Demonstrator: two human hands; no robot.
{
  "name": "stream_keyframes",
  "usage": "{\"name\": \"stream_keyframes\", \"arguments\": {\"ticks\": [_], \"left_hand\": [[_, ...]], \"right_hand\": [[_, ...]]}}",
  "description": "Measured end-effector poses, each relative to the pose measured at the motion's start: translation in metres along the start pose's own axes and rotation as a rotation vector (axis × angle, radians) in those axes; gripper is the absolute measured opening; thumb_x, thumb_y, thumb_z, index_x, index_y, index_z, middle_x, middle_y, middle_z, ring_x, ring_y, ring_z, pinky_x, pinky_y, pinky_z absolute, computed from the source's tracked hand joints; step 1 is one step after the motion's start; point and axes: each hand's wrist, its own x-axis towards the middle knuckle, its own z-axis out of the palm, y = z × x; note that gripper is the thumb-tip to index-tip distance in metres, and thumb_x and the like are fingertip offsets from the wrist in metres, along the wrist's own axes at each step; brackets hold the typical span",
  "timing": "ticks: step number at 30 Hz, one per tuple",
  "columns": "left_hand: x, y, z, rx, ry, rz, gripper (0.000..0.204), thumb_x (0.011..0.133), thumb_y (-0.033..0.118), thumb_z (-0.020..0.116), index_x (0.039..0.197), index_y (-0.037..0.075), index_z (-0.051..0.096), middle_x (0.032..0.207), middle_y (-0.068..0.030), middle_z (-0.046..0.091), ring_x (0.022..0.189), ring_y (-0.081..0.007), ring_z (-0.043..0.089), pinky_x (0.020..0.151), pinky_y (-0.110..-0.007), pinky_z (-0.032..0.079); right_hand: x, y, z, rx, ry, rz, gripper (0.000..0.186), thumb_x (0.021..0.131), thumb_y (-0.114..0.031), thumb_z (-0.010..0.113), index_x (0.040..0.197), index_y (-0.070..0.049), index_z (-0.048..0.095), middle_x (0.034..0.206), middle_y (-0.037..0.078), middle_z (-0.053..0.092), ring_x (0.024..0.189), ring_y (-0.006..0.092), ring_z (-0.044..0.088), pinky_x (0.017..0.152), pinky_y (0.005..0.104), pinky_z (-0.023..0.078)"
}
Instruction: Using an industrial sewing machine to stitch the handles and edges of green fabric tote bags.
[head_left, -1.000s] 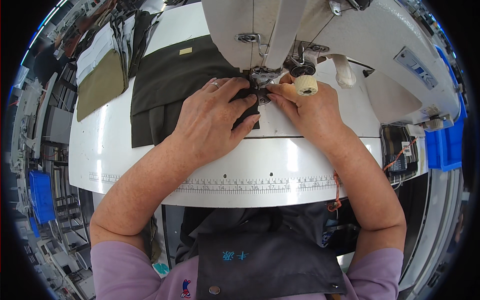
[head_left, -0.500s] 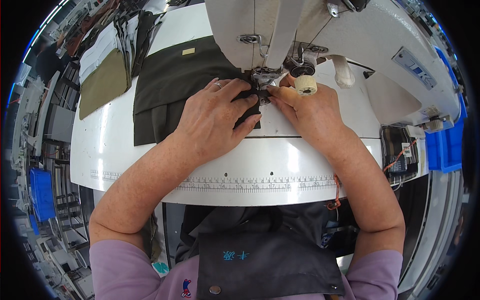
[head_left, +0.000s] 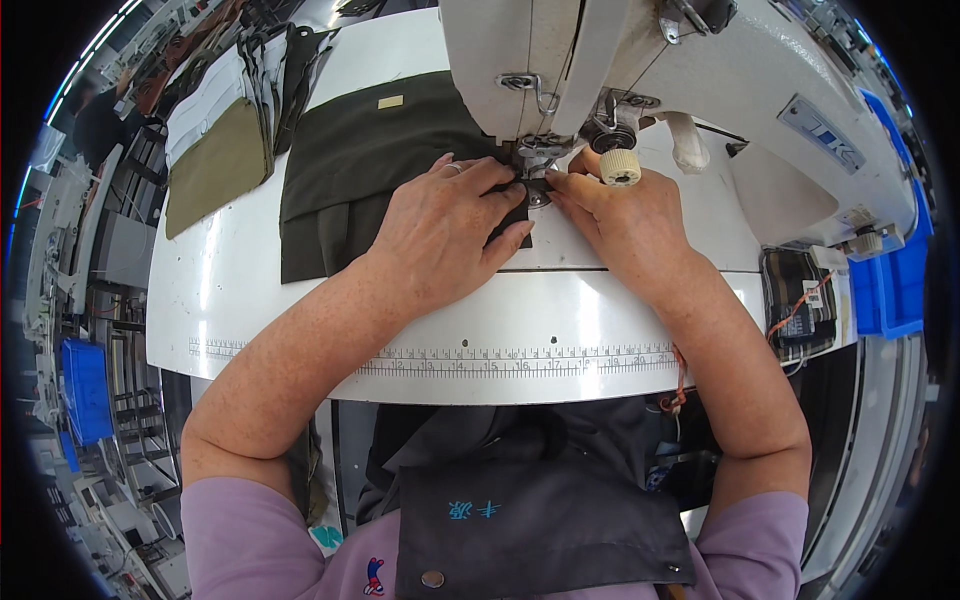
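A dark green fabric piece with a small beige label lies on the white sewing table, its right edge at the needle area. My left hand rests on it, fingers spread over the cloth and thumb apart, fingertips close to the metal presser foot. Across the foot, my right hand pinches a dark edge of the cloth between thumb and forefinger; its other fingers are partly hidden behind the cream knob. The needle tip cannot be made out. Above both hands stands the white sewing machine.
Olive and white cut pieces are stacked at the table's far left. A printed ruler runs along the near edge. To the right lie a dark striped bundle with an orange cord and a blue bin. Another blue bin stands at left.
The whole view has shifted slightly, so the table and machine sit a little further right in the picture. Both hands keep their places at the cloth, with no clear movement against it.
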Motion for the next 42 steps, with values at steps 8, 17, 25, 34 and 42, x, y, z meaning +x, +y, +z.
{"name": "stream_keyframes", "arguments": {"ticks": [8,17,25,34,42], "left_hand": [[0.0,-0.002,0.0,-0.001,0.015,0.005,0.029,0.088,0.024,0.078,0.11,0.005,0.078,0.118,-0.0084,0.072,0.109,-0.0283,0.071,0.106,-0.049,0.053],[0.002,-0.006,-0.001,-0.02,0.02,-0.008,0.031,0.088,0.026,0.078,0.111,0.005,0.078,0.121,-0.01,0.073,0.114,-0.0291,0.07,0.107,-0.053,0.053],[0.0,-0.011,-0.001,-0.013,0.013,-0.011,0.032,0.088,0.026,0.078,0.111,0.004,0.077,0.12,-0.0115,0.074,0.118,-0.0301,0.069,0.107,-0.054,0.052],[0.002,-0.014,0.002,-0.009,0.029,0.032,0.032,0.088,0.024,0.078,0.111,0.002,0.078,0.117,-0.0112,0.075,0.116,-0.0287,0.07,0.106,-0.051,0.053],[0.003,-0.017,0.001,-0.018,0.035,0.039,0.03,0.088,0.023,0.079,0.11,0.002,0.078,0.116,-0.012,0.075,0.114,-0.0293,0.071,0.105,-0.051,0.054]], "right_hand": [[-0.005,0.001,-0.001,0.05,0.1,0.026,0.012,0.088,-0.022,0.075,0.091,-0.01,0.074,0.087,0.005,0.061,0.073,0.0263,0.069,0.061,0.0416,0.054],[-0.004,0.005,0.005,0.13,0.035,0.033,0.018,0.09,-0.025,0.076,0.093,-0.007,0.075,0.09,0.006,0.062,0.073,0.028,0.068,0.062,0.0422,0.055],[-0.003,0.002,0.005,0.095,0.027,0.03,0.016,0.088,-0.026,0.078,0.089,-0.01,0.076,0.088,0.006,0.061,0.071,0.0278,0.067,0.06,0.0419,0.055],[-0.004,0.006,0.003,0.092,0.043,0.039,0.019,0.089,-0.027,0.077,0.095,-0.01,0.074,0.088,0.007,0.063,0.07,0.0282,0.067,0.06,0.0434,0.053],[-0.007,0.017,-0.014,0.284,0.062,0.038,0.023,0.093,-0.023,0.075,0.102,-0.005,0.066,0.082,0.012,0.065,0.07,0.028,0.068,0.063,0.0375,0.053]]}}
